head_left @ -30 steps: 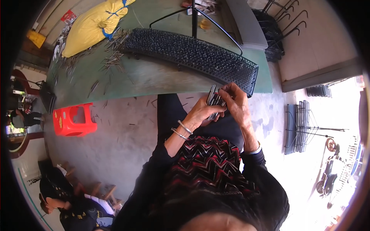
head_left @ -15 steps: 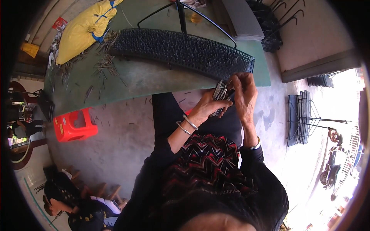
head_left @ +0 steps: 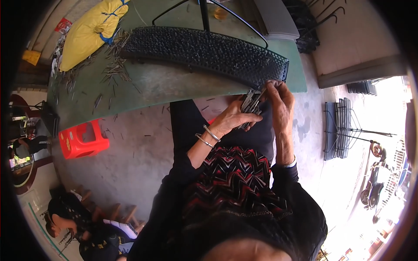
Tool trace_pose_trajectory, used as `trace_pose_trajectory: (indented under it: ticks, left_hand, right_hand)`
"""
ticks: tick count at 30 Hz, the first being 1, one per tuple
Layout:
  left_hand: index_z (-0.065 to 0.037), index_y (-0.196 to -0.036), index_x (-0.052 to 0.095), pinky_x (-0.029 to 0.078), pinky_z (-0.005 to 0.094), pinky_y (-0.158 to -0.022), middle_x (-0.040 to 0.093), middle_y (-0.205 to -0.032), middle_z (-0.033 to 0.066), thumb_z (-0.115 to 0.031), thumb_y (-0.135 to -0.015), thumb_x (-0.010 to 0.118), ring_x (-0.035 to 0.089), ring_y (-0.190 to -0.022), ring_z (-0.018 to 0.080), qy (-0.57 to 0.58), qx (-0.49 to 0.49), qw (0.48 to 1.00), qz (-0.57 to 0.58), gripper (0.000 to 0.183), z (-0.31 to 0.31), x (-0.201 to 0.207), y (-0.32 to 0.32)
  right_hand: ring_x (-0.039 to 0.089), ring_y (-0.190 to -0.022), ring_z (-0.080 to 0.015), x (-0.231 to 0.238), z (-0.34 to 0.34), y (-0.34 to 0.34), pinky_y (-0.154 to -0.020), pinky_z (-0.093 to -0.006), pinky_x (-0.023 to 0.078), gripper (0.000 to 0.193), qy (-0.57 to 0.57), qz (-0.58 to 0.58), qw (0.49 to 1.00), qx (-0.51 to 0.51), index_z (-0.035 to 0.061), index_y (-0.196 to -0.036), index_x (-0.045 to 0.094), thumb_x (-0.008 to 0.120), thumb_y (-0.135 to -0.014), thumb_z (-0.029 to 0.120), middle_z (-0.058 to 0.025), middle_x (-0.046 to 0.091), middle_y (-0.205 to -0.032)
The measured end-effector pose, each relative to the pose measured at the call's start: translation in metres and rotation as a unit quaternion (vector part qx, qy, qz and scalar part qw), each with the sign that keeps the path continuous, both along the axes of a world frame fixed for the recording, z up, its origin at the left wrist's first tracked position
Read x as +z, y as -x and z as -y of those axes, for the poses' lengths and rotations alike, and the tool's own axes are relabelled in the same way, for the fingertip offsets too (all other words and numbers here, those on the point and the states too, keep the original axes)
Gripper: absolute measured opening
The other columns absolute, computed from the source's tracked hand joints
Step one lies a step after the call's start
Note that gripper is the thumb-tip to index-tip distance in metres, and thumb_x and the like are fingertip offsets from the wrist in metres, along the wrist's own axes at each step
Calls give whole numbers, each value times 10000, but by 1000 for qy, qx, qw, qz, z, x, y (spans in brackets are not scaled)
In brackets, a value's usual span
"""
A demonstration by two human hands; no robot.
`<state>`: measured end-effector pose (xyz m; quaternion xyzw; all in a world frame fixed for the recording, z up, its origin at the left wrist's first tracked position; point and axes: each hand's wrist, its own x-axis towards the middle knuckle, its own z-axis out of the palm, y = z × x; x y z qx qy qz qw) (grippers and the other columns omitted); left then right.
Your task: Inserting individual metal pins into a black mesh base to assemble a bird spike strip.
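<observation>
My left hand (head_left: 234, 118) is closed round a bundle of thin, greyish strips (head_left: 249, 103), held just off the table's near edge. Beside it, my right hand (head_left: 282, 98) has its fingertips pinched together at the lower right corner of a long, curved black perforated panel (head_left: 196, 50). What sits between those fingertips is too small to make out. Dark, short pieces seem to stick up thickly over most of the panel, while rows of holes show at its right end. A black rod frame (head_left: 203, 15) rises behind it. The panel lies on a green tabletop (head_left: 143, 89).
Loose strips (head_left: 116, 69) lie scattered left of the panel, near a yellow sack (head_left: 89, 39). A red plastic stool (head_left: 83, 139) stands below the table's left side. Grey sheets (head_left: 274, 21) are stacked far right. Black racks (head_left: 337, 128) stand on the right; another person (head_left: 72, 217) sits lower left.
My right hand's fingertips have shifted slightly up and right along the panel's corner. My left hand keeps its bundle in nearly the same place. The table and panel appear slightly higher in view.
</observation>
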<state>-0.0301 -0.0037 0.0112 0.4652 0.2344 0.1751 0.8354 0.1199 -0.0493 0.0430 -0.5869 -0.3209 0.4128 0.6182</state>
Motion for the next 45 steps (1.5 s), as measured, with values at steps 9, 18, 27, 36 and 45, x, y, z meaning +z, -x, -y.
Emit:
trace_pose_trajectory:
  ticks: [9, 18, 27, 36, 45]
  left_hand:
    - [-18, -1027, 608, 424, 245, -464, 565, -651, 13, -81, -793, 708, 532, -540, 94, 17, 18, 998, 49, 262, 1, 3, -2]
    - [-27, -825, 603, 457, 253, -513, 575, -642, 19, -109, -816, 693, 550, -551, 106, 28, 37, 999, 4, 123, -10, -6, 7]
    - [-33, -796, 612, 466, 248, -491, 594, -636, 32, -121, -827, 694, 563, -524, 113, 78, 75, 994, -24, 124, -5, -12, 6]
    - [-50, -751, 585, 456, 243, -483, 587, -633, 27, -124, -830, 695, 550, -520, 101, 52, 71, 996, -27, 154, -3, -10, 8]
    - [-57, -780, 554, 417, 234, -431, 580, -609, 26, -108, -792, 718, 539, -479, 102, 61, 107, 992, -27, 173, 2, -8, 10]
  right_hand:
    - [561, -697, -115, 7, 6, 11, -685, -246, 462, 157, -44, 90, 989, -106, 0, -937, 569, 571, -965, 154, -51, 593, -794]
    - [590, -634, -106, -5, -27, -5, -629, -237, 477, 136, -85, 183, 955, -216, -19, -926, 589, 582, -953, 114, -56, 622, -759]
    - [588, -576, -83, -28, -63, -5, -536, -247, 448, 46, -64, 361, 919, -146, 33, -886, 614, 651, -882, 61, -54, 635, -684]
    - [574, -541, -99, -32, -73, -7, -510, -260, 437, 50, -98, 447, 879, -135, 38, -895, 625, 658, -876, 70, -62, 635, -668]
    - [606, -756, -246, -17, -71, -6, -666, -333, 493, 93, -103, 550, 828, -39, 107, -919, 684, 693, -827, 117, -76, 571, -842]
